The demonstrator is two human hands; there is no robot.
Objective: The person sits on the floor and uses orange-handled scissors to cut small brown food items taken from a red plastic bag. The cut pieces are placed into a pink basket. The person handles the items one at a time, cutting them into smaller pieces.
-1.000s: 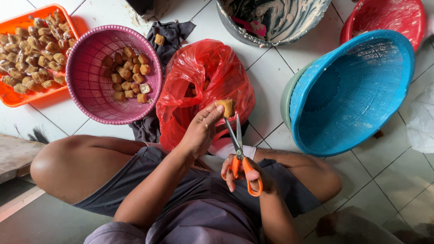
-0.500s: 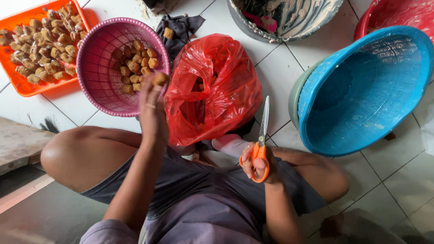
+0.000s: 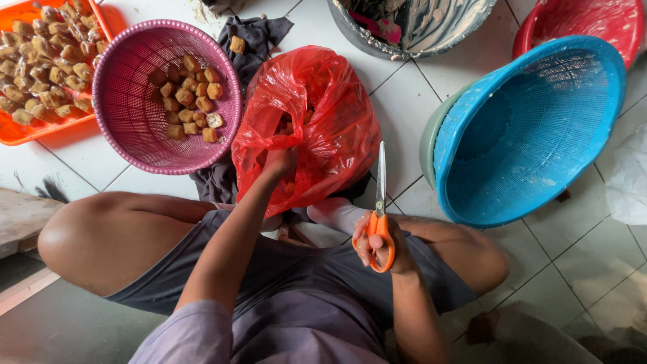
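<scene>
The person sat cross-legged on the white tiled floor (image 3: pixel 593 269), and the left hand (image 3: pixel 278 162) reached forward into the mouth of the red plastic bag (image 3: pixel 337 128) that stood straight ahead at twelve o'clock, just past the shins. The fingers were buried among the folds of the bag, so I could not tell whether they were spread or pinching anything; only the back of the hand and the wrist showed. Some brownish pieces showed dimly through the thin plastic.

The right hand (image 3: pixel 385 244) was held over the right knee, at about four o'clock from the bag. Its fingers were curled through and around the orange handles of a pair of scissors (image 3: pixel 380 202), gripping them firmly, with the blades pressed together and pointing up and away towards twelve o'clock. The blade tips stood just beside the bag's right flank, not touching it as far as I could see.

At ten o'clock from the bag sat a pink mesh basket (image 3: pixel 128 128) holding a small heap of fried tofu cubes (image 3: pixel 192 101), and one stray cube lay on a dark cloth (image 3: pixel 259 34) beyond its rim. Further out at ten o'clock was an orange tray (image 3: pixel 20 131) piled with more of the same. At two to three o'clock a blue mesh basket (image 3: pixel 539 128) was tipped on its side, with a red basket (image 3: pixel 579 20) behind it and a grey basin (image 3: pixel 418 27) at one o'clock.
</scene>
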